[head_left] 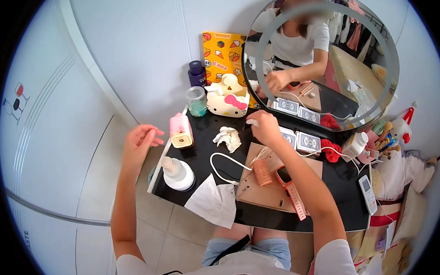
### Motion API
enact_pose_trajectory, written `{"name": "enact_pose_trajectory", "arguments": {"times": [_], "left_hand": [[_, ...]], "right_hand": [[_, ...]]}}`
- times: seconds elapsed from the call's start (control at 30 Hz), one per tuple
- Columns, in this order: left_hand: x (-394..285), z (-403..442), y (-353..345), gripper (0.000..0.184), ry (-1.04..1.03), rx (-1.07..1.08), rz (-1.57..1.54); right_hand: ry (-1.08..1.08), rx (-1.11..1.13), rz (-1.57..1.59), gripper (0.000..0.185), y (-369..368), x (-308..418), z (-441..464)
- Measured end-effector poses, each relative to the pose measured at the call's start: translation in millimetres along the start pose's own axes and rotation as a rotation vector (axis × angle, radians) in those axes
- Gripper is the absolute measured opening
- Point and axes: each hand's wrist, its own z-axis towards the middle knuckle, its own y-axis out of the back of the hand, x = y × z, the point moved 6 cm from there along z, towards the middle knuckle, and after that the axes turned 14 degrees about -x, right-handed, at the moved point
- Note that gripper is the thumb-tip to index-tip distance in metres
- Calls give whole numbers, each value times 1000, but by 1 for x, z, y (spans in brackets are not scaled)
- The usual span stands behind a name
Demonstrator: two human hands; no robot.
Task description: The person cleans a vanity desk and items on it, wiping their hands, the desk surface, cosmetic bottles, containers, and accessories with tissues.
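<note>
At the left, my left hand (143,137) hangs near the pink bottle (181,131), fingers loosely parted and nothing visible in them. Further right, a crumpled tissue (227,139) sits on the tabletop (202,151). Beyond it, above the tabletop, my right hand (265,128) has its fingers clamped on a small white wad (252,122). I judge the wad light, soft and easily torn; I'd pinch its thickest fold gently.

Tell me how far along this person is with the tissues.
Looks done: one crumpled tissue sits on the table. In hand: the right hand pinches a small white piece, perhaps tissue; the left hand looks empty. Possibly left: a spread white sheet near the front edge, apparently unused.
</note>
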Motion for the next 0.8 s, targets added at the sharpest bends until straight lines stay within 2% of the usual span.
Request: {"name": "enact_pose_trajectory", "arguments": {"times": [0.07, 0.1, 0.13, 0.17, 0.2, 0.27, 0.33, 0.37, 0.43, 0.53, 0.6, 0.63, 0.67, 0.73, 0.8], "left_hand": [[5, -10, 5, 17, 0, -42, 28], [5, -14, 6, 18, 5, -43, 14], [5, -18, 5, 18, 12, -47, -1], [6, -24, 6, 18, 22, -50, -18], [8, -28, 9, 19, 25, -70, -25], [11, -36, 4, 20, 32, -75, -48], [15, -44, 0, 24, 20, -86, -74], [17, -47, -2, 25, 4, -107, -100], [22, -54, -3, 32, -11, -93, -114], [24, -65, -13, 36, -71, -83, -178], [25, -74, -16, 41, -97, -64, -162], [22, -79, -19, 42, -109, -92, -125], [21, -82, -18, 43, -124, -119, -91], [22, -88, -6, 41, -207, -219, 22], [18, -98, 8, 38, -314, -345, 149]], "right_hand": [[67, 123, -29, 29, -15, -9, -3], [-4, 225, -1, 37, -32, -12, -10], [-72, 330, 25, 47, -52, -14, -20], [-50, 505, -25, 66, -79, -20, -35], [-47, 645, -187, 74, -89, -9, -43], [-97, 612, -201, 78, -80, 8, -45], [-103, 667, 2, 83, -79, 13, -38], [-58, 700, 47, 83, -74, 22, -40], [187, 600, -20, 80, -79, 41, -45], [280, 788, 34, 69, -93, 64, -64], [248, 954, 207, 65, -93, 76, -57], [455, 787, 673, 62, -77, 102, -42], [84, 778, 549, 56, -75, 82, -40], [116, 480, 747, 43, -39, 78, -13], [-121, 378, 528, 29, 12, 50, -1]]}}
